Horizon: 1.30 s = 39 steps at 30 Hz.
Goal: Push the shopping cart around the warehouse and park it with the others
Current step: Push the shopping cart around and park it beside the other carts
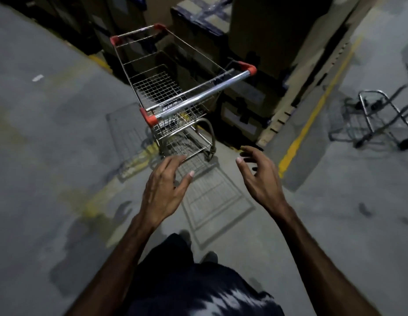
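A wire shopping cart [166, 87] with red corner caps stands on the concrete floor ahead of me, its basket empty. Its chrome handle bar [203, 94] runs from lower left to upper right. My left hand [166, 190] and my right hand [260, 176] are stretched forward below the handle, apart from it, fingers spread and loosely bent, holding nothing. Another cart's frame [380, 117] shows at the right edge, partly cut off and blurred.
Stacked cardboard boxes [244, 53] on pallets rise right behind and beside the cart. A yellow floor line [312, 119] runs along the pallet on the right; another faded yellow line [100, 199] crosses the floor at left. Grey concrete floor [50, 124] spreads to the left.
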Available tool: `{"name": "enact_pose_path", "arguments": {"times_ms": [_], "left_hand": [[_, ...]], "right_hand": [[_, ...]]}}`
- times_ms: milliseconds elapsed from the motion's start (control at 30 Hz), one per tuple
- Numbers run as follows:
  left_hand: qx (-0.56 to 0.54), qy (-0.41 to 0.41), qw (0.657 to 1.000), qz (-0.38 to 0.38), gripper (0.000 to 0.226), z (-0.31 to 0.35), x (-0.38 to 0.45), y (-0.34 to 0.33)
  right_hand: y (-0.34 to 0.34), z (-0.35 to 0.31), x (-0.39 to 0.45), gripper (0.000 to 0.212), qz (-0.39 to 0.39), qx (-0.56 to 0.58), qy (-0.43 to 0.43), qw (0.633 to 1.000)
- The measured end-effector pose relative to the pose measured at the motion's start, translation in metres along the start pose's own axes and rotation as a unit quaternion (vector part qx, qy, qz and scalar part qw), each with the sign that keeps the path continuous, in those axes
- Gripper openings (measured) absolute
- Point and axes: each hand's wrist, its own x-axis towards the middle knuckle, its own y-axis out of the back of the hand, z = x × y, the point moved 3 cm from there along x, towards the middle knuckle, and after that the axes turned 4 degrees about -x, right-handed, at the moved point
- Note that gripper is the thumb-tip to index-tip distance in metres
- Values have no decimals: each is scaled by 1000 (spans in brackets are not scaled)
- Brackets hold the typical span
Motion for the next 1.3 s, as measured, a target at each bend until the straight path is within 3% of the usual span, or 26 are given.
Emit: {"name": "enact_pose_path", "arguments": {"times_ms": [267,433,567,700,867,967,1100,1300], "left_hand": [[23,-14,998,63,41,-28,141,-29],[107,-24,984,143,35,-36,218,-49],[175,6,977,121,38,-47,259,-68],[254,26,960,119,39,-54,268,-72],[295,117,946,68,76,-97,260,-70],[331,127,927,123,75,-98,249,-43],[325,140,926,130,69,-82,235,-25],[333,223,905,141,81,-50,195,-43]], "right_hand": [[-29,8,159,39,-39,-30,68,996],[-39,12,261,51,-60,-164,108,979],[-54,26,332,63,-67,-286,150,944],[-72,37,381,75,-147,-305,177,924],[-83,29,403,87,-246,-321,278,871],[-91,15,400,86,-288,-367,327,822],[-93,7,387,75,-322,-364,403,775],[-82,30,360,96,-347,-353,463,735]]}}
